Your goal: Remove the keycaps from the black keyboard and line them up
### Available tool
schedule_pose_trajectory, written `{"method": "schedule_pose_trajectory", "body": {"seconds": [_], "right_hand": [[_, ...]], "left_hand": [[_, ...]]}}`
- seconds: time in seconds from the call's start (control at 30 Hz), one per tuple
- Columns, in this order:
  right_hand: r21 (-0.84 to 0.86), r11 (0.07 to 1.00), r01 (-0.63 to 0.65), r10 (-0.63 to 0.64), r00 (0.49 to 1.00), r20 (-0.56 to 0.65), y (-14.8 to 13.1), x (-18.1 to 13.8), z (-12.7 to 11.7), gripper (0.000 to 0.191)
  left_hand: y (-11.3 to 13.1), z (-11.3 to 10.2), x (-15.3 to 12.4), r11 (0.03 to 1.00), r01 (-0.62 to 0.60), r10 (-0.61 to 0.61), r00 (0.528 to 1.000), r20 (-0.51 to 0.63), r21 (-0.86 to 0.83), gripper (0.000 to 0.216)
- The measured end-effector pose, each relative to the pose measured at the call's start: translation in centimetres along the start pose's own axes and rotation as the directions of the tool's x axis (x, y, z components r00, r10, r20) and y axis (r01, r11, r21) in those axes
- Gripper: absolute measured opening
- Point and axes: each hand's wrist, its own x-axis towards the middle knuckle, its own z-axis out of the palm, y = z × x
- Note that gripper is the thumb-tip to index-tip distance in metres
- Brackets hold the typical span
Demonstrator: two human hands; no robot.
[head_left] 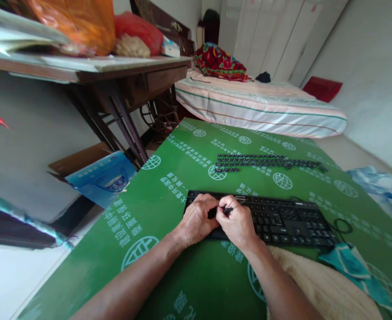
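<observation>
A black keyboard [276, 218] lies on the green board, many of its sockets bare of keycaps. Over its left part, my left hand [199, 218] is closed, thumb and fingers bent together; what they pinch is hidden. Touching it at the fingertips, my right hand [238, 218] is closed in a pinch. A small black piece [228, 210] shows between the right fingers, perhaps a keycap, too small to be sure. Behind the keyboard, loose black keycaps [252, 161] are laid out in several rows.
The green board [169, 213] carries printed globes and lettering. Near my right forearm lie a beige cloth [319, 284], a teal cloth [352, 266] and a looped black cable [344, 227]. A wooden table [82, 73] with bags stands left; a bed [256, 104] is behind.
</observation>
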Motion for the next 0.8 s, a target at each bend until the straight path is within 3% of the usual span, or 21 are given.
{"method": "schedule_pose_trajectory", "body": {"seconds": [0.2,0.43,0.8], "right_hand": [[0.061,0.997,0.036,-0.03,0.995,-0.091,-0.07,-0.19,0.34,0.012],[0.119,0.992,0.047,-0.034,0.993,-0.114,0.13,-0.31,0.53,0.011],[0.395,0.918,-0.031,0.083,0.99,-0.115,0.24,0.03,0.62,0.006]], "left_hand": [[0.08,-0.16,0.05,1.0,0.012,-0.012,1.0,0.009,0.005,0.017],[-0.16,0.18,-0.18,0.997,-0.046,0.044,0.999,0.024,0.061,0.013],[-0.08,0.03,-0.51,0.997,-0.078,0.077,0.996,-0.044,-0.019,0.011]]}}
